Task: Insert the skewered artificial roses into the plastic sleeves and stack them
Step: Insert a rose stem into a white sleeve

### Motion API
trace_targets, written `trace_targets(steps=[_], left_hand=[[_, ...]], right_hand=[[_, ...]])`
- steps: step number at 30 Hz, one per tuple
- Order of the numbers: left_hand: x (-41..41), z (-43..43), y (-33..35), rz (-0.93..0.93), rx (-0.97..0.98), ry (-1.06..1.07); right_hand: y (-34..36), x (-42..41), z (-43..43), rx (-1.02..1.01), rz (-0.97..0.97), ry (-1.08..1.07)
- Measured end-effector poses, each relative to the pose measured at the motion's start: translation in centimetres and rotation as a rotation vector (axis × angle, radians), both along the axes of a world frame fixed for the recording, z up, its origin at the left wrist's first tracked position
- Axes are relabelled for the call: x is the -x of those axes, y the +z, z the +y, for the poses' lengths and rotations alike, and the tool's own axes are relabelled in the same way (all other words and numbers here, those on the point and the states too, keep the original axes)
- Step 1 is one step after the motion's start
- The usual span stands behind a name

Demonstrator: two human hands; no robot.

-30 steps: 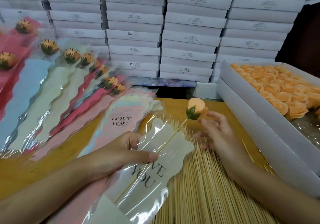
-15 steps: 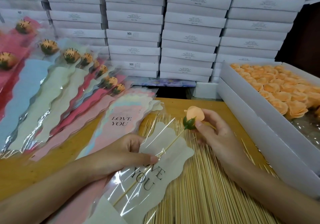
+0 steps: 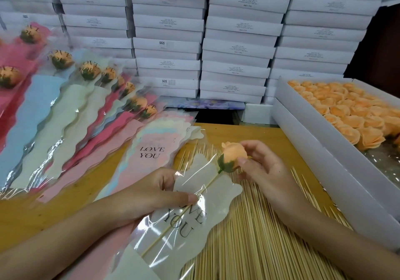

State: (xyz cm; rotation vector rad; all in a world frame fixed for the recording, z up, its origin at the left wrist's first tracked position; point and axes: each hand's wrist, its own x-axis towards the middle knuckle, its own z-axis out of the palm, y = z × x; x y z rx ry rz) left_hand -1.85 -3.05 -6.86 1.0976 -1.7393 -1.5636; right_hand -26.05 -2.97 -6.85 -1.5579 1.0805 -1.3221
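Observation:
An orange artificial rose [image 3: 234,156] with a green base sits on a wooden skewer [image 3: 173,225]. Most of the skewer lies inside a clear plastic sleeve [image 3: 205,197] with a cream card printed "LOVE YOU". My right hand [image 3: 263,169] pinches the rose head just above the sleeve's mouth. My left hand [image 3: 151,195] holds the sleeve at its upper part, thumb pressed on the film over the skewer. A fanned stack of sleeved roses [image 3: 65,97] lies at the left.
A pile of loose skewers [image 3: 259,236] covers the wooden table [image 3: 65,201] under the sleeve. Several unfilled sleeves [image 3: 151,149] lie beside my left hand. A white box of orange rose heads [image 3: 307,141] stands at the right. Stacked white cartons [image 3: 236,41] form a wall behind.
My right hand closed on the rose head and pushed it down and left. The skewer has slid deeper into the sleeve. My left hand kept holding the sleeve.

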Motion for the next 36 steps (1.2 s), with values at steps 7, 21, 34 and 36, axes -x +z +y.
trace_targets(steps=[7,21,34,36], left_hand=[[-0.23,-0.49,-0.33,0.083,-0.028,-0.068],[-0.13,-0.44,-0.28,0.071,0.002,-0.053],[0.04,-0.51,-0.15,0.107,0.050,-0.108],[-0.04,-0.57,-0.51,0.124,0.034,-0.048]], right_hand=[[0.10,-0.16,0.48,0.028,0.005,0.113],[-0.06,-0.25,0.44,0.003,0.016,0.143],[0.00,-0.29,0.37,0.071,0.000,0.005],[0.03,-0.22,0.32,0.073,-0.007,-0.018]])
